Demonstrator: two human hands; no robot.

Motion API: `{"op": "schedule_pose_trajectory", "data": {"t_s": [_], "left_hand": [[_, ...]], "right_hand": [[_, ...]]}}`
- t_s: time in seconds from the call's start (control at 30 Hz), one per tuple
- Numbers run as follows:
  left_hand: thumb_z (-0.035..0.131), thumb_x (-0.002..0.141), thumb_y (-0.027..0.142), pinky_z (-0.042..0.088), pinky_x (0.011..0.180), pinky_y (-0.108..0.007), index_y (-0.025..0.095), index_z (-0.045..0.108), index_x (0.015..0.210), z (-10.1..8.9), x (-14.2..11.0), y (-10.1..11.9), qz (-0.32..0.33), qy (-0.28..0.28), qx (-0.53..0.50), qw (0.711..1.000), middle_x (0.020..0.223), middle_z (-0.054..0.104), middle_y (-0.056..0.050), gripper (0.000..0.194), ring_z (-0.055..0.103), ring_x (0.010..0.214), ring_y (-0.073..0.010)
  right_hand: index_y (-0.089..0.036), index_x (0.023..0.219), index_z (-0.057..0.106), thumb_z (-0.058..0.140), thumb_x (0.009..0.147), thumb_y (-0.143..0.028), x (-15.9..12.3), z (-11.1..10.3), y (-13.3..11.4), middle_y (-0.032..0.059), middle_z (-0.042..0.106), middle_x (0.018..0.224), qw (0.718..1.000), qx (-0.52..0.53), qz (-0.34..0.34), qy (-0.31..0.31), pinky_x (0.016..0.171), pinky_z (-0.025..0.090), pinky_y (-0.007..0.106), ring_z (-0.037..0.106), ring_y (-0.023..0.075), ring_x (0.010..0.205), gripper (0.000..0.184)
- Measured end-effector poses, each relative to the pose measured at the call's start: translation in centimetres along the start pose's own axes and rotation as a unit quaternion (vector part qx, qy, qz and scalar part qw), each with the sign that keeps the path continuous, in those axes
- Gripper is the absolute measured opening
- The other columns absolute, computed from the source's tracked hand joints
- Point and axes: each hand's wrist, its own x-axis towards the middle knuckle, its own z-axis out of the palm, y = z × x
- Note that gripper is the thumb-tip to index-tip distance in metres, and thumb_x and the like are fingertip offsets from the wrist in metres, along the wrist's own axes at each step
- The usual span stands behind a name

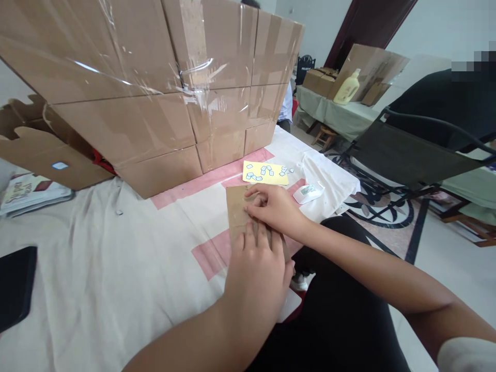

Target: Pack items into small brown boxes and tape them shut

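Observation:
A flat brown paper envelope lies on the cloth-covered table near its right edge. My left hand rests flat on the envelope's near part, fingers stretched out and together. My right hand lies across the envelope's far part, fingertips pressed onto the paper near its top. Just beyond the envelope sits a yellow sheet carrying several small blue-and-white stickers. A small white device lies to the right of my right hand.
A tall stack of taped cardboard boxes fills the far side of the table. An open box flap and booklets lie at left, a dark phone at the near left edge. A folding chair stands at right.

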Motion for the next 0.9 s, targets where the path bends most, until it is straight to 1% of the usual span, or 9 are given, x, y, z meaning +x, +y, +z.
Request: {"op": "schedule_pose_trajectory", "data": {"t_s": [0.1,0.2,0.3,0.37,0.4,0.5,0.6,0.77,0.9], "left_hand": [[0.051,0.097,0.030,0.052,0.105,-0.049,0.011,0.047,0.148,-1.3,0.1,-1.1,0.023,-0.041,-0.022,0.999,0.147,0.056,-0.021,0.054,0.055,0.135,-0.0364],[0.037,0.096,0.009,0.059,0.082,-0.040,0.019,0.058,0.131,-2.5,0.5,-2.4,0.009,-0.063,0.003,0.998,0.123,0.070,-0.010,0.042,0.070,0.105,-0.0266],[0.029,0.097,0.009,0.049,0.056,-0.035,0.023,0.063,0.105,-3.0,1.3,-4.2,-0.076,0.032,0.050,0.995,0.100,0.069,-0.003,0.037,0.070,0.083,-0.0241],[0.035,0.102,0.027,0.045,0.055,-0.035,0.022,0.061,0.105,-2.7,2.2,-5.6,-0.140,0.105,0.047,0.983,0.105,0.068,-0.006,0.027,0.070,0.090,-0.0275],[0.037,0.102,0.037,0.046,0.056,-0.036,0.020,0.060,0.109,-2.5,2.7,-6.3,-0.165,0.116,0.036,0.979,0.110,0.068,-0.009,0.029,0.069,0.094,-0.0299],[0.038,0.099,0.055,0.048,0.062,-0.039,0.016,0.055,0.121,-1.7,3.8,-7.8,-0.198,0.053,-0.016,0.979,0.116,0.068,-0.015,0.048,0.069,0.096,-0.0349],[0.034,0.098,0.058,0.048,0.066,-0.042,0.019,0.054,0.117,-1.3,4.4,-8.3,-0.206,-0.014,-0.052,0.977,0.109,0.071,-0.014,0.048,0.070,0.092,-0.0362],[0.032,0.095,0.063,0.046,0.065,-0.044,0.024,0.053,0.112,-0.6,5.0,-8.8,-0.210,-0.040,-0.103,0.972,0.105,0.073,-0.010,0.047,0.070,0.090,-0.0369],[0.037,0.092,0.067,0.044,0.064,-0.042,0.028,0.051,0.118,-0.3,5.3,-9.6,-0.211,-0.046,-0.149,0.965,0.103,0.073,-0.007,0.050,0.069,0.088,-0.0345]], "right_hand": [[-0.018,0.100,0.067,0.068,0.081,-0.020,0.0,-0.1,0.4,-0.0008,0.070,0.068,0.999,0.045,0.008,0.010,0.064,0.050,0.030,0.065,0.0160,0.064,0.019],[-0.019,0.103,0.066,0.067,0.082,-0.021,0.1,-0.2,0.7,-0.0022,0.069,0.065,0.999,0.042,0.006,0.016,0.063,0.048,0.029,0.065,0.0162,0.062,0.021],[-0.021,0.111,0.065,0.067,0.083,-0.022,-0.1,-0.2,0.8,-0.0026,0.068,0.067,1.000,0.013,-0.003,0.028,0.064,0.046,0.029,0.065,0.0167,0.065,0.028],[-0.021,0.115,0.064,0.066,0.084,-0.021,-0.2,0.0,0.8,-0.0022,0.069,0.069,0.999,-0.010,-0.010,0.037,0.064,0.045,0.029,0.065,0.0168,0.066,0.031],[-0.021,0.116,0.064,0.065,0.084,-0.021,-0.3,0.1,0.8,-0.0019,0.070,0.070,0.999,-0.020,-0.012,0.042,0.065,0.044,0.029,0.065,0.0169,0.067,0.032],[-0.020,0.118,0.064,0.065,0.085,-0.022,-0.4,0.2,0.7,-0.0010,0.070,0.071,0.998,-0.046,-0.006,0.048,0.065,0.043,0.029,0.065,0.0182,0.070,0.033],[-0.019,0.120,0.063,0.067,0.084,-0.023,-0.3,0.0,0.5,-0.0002,0.070,0.071,0.996,-0.070,0.005,0.048,0.065,0.041,0.029,0.065,0.0191,0.071,0.037],[-0.018,0.122,0.062,0.065,0.085,-0.021,-0.2,-0.8,0.4,0.0001,0.069,0.071,0.996,-0.090,0.017,0.020,0.063,0.039,0.028,0.064,0.0185,0.069,0.038],[-0.019,0.120,0.060,0.063,0.086,-0.020,-0.1,-1.7,0.1,0.0026,0.070,0.078,0.992,-0.130,0.005,-0.005,0.064,0.036,0.028,0.064,0.0193,0.072,0.035]]}}
